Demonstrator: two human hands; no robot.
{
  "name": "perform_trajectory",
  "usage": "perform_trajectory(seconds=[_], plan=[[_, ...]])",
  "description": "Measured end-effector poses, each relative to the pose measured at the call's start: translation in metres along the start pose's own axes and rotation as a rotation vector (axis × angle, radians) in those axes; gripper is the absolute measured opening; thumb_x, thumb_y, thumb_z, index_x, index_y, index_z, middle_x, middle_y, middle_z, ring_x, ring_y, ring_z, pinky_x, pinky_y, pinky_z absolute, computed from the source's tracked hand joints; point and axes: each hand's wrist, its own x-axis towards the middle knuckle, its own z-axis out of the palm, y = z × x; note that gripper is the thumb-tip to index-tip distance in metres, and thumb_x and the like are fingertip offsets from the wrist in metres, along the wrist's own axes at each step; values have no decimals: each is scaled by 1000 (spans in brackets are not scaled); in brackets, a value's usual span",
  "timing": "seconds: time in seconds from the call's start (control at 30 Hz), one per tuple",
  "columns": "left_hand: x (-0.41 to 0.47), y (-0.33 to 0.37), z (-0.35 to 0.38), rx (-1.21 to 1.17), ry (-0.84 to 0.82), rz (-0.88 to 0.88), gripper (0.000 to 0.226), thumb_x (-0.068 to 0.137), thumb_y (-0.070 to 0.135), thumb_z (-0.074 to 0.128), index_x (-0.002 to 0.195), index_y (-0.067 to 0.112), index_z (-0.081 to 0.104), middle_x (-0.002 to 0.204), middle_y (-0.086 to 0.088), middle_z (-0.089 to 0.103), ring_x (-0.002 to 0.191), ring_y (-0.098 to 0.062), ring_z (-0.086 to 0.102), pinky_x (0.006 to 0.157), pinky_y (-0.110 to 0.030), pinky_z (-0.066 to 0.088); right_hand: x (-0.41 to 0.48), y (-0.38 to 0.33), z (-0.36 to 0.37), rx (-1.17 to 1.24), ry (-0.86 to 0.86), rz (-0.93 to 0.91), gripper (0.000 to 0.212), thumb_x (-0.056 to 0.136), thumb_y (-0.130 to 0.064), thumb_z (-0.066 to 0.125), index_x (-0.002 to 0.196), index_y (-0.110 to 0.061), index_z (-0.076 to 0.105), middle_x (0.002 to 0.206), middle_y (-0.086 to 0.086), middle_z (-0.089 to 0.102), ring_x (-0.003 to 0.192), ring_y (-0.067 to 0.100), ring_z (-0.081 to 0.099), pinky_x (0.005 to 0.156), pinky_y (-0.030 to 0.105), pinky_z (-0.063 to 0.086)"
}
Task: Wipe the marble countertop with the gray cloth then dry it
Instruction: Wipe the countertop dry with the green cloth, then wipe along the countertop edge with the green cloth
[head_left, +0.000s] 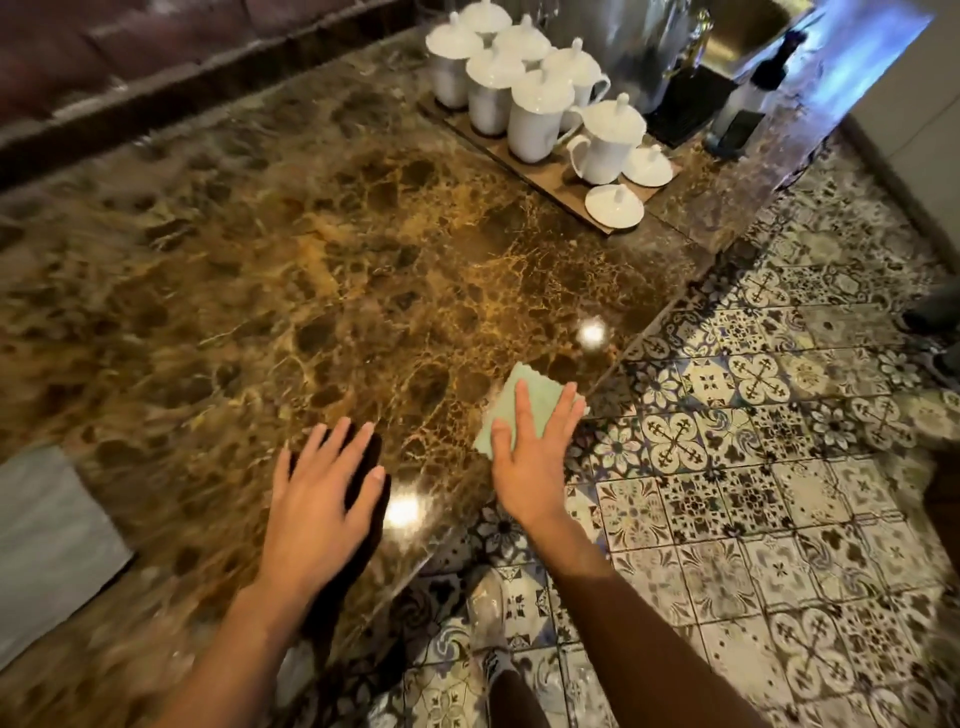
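Head view: right hand presses a pale green cloth flat on the marble tabletop.
Cloth lies at the tabletop's near edge; both hands' fingers spread, released; left hand flat beside it.

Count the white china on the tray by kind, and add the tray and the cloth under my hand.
Lidded white cups: 7
Loose white lids: 2
Tray: 1
Cloth under the right hand: 1
Total: 11
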Motion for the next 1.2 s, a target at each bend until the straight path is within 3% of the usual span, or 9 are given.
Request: perform_trajectory(seconds=[0.27,0.43,0.57,0.7,0.83,0.9,1.03,1.1,1.2], plan=[[-115,-31,-8,-205,107,-207,35,101,30,60,127,11,72,125,-6,73,114,-26,68,96,-34,50,-157,-71,64,-12,-158,-103,59,111,-43,32,164,-37,7,157,2,-48,141,24,-50,117,41,27],[-167,-50,-19,-390,107,-457,34,94,19,70,127,11,72,115,-6,75,93,-16,68,76,-8,39,-256,-114,97,-65,-399,-138,76,108,-24,42,162,-30,-12,153,8,-52,138,27,-54,122,43,20],[-206,-71,-33,-501,58,-643,25,92,30,70,114,21,78,109,-1,78,103,-17,70,84,-23,49,-302,-142,105,-16,-552,-165,76,106,-17,41,164,-25,-7,151,5,-52,136,26,-56,125,42,9],[-235,-98,-50,-668,80,-739,9,76,33,79,78,25,74,77,3,73,86,-21,70,76,-28,53,-324,-156,101,109,-733,-223,71,106,-20,45,165,-27,6,169,2,-26,153,21,-31,127,39,-3],[-259,-110,-74,-757,168,-640,27,86,1,73,74,22,62,72,4,62,72,-14,59,70,-26,48,-322,-178,79,163,-1036,-282,90,98,-35,54,160,-45,-10,169,4,28,135,16,47,108,33,43],[-271,-113,-90,-763,165,-531,25,91,-5,64,79,16,60,64,2,56,60,-12,51,60,-27,42,-310,-191,68,131,-1137,-377,100,99,-31,60,153,-54,-20,166,-5,28,135,13,48,107,32,45],[-284,-118,-121,-624,11,-311,10,92,-2,61,94,7,65,72,-2,61,58,2,50,58,-16,40,-274,-217,50,-156,-957,-802,83,91,-52,66,161,-45,21,171,5,19,158,25,12,125,45,23],[-286,-121,-132,-531,-4,-258,12,92,0,63,99,9,69,75,10,61,62,9,54,60,-10,38,-258,-240,41,-296,-893,-920,51,93,-35,70,143,-29,60,156,12,48,150,27,36,116,39,34],[-288,-130,-143,-477,20,-268,18,88,5,70,103,14,72,88,9,68,78,4,60,68,-11,40,-241,-269,34,-391,-828,-1013,20,95,-25,71,112,-20,79,117,4,76,112,27,67,91,35,46]])
